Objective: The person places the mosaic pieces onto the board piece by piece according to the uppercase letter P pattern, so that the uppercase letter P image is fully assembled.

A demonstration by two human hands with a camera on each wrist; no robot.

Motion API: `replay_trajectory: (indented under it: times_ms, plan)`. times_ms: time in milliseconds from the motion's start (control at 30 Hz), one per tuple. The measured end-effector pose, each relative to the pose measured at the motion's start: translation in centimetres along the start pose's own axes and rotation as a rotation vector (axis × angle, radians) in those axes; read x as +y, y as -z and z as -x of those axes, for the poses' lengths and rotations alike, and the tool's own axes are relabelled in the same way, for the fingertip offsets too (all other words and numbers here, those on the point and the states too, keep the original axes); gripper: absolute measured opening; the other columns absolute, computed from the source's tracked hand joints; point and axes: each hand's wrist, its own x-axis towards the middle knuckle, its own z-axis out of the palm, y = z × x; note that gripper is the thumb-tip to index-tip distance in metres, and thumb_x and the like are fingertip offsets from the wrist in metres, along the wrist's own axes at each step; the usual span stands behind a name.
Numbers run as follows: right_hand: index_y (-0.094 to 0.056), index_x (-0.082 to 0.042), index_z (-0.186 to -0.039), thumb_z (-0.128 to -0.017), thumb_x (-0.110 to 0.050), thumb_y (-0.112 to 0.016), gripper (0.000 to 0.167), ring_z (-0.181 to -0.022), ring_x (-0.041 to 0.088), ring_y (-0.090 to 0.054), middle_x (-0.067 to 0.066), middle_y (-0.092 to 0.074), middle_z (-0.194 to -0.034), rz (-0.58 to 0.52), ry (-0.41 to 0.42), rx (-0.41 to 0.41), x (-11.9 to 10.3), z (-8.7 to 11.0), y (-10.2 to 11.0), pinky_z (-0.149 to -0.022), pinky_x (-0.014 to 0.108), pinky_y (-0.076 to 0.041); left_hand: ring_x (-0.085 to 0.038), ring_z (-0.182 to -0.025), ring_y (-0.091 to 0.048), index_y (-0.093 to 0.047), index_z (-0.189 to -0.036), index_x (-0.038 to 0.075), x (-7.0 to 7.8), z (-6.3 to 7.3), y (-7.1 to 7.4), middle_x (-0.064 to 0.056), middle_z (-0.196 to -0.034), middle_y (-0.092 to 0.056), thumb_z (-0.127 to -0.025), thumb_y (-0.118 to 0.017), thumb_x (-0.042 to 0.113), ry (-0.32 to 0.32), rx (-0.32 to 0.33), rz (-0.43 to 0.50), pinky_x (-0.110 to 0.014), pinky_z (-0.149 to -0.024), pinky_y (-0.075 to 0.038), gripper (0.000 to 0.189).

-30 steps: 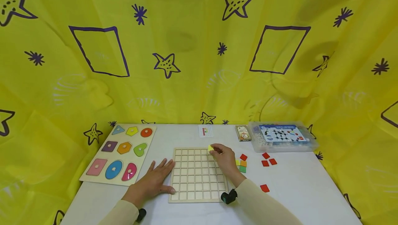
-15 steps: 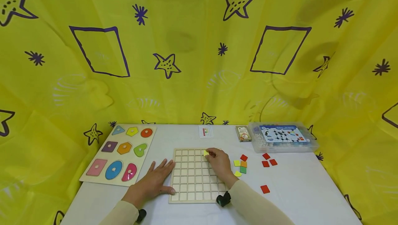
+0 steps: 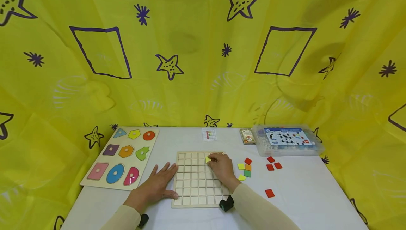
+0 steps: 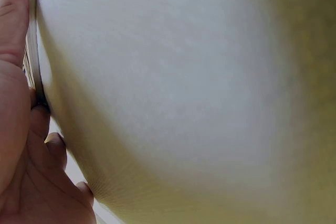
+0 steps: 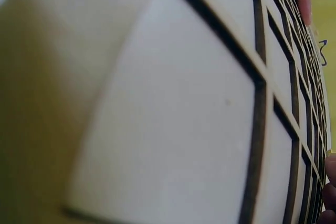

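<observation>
Head view: right hand (image 3: 222, 170) pinching yellow tile (image 3: 207, 159), best seated squarely in board (image 3: 195, 183) with spread left hand (image 3: 156, 186) bracing it.

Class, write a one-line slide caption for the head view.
A right hand pinches a yellow tile at a wooden grid board while the left hand rests at the board's left edge.

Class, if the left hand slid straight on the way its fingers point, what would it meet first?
Most likely the wooden grid board: the left hand lies at its left edge and seems to touch it, though depth is unclear.
</observation>
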Motion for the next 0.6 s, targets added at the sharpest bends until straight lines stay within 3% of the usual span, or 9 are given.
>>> replay_trajectory:
  times_ms: [167,600]
  plan:
    - [-0.082,-0.008,-0.108,-0.09,-0.01,-0.082,0.019,-0.102,0.027,-0.069,0.005,-0.079,-0.102,0.037,0.035,0.01,0.02,0.01,-0.18,-0.094,0.051,-0.051,-0.041,-0.162,-0.02,-0.032,-0.166,0.007,0.08,0.09,0.08,-0.01,-0.173,-0.032,-0.08,-0.077,0.066,0.002,-0.001,-0.002,-0.072,-0.128,-0.004,0.113]
    - [-0.082,-0.009,-0.105,-0.087,-0.01,-0.084,0.018,-0.096,0.026,-0.064,0.003,-0.078,-0.097,0.055,0.04,0.024,-0.06,0.06,-0.21,-0.088,0.05,-0.047,-0.04,-0.162,-0.019,-0.032,-0.166,0.007,0.25,0.1,0.23,-0.01,-0.173,-0.032,-0.08,-0.078,0.064,0.005,-0.008,0.0,-0.072,-0.128,-0.004,0.112]
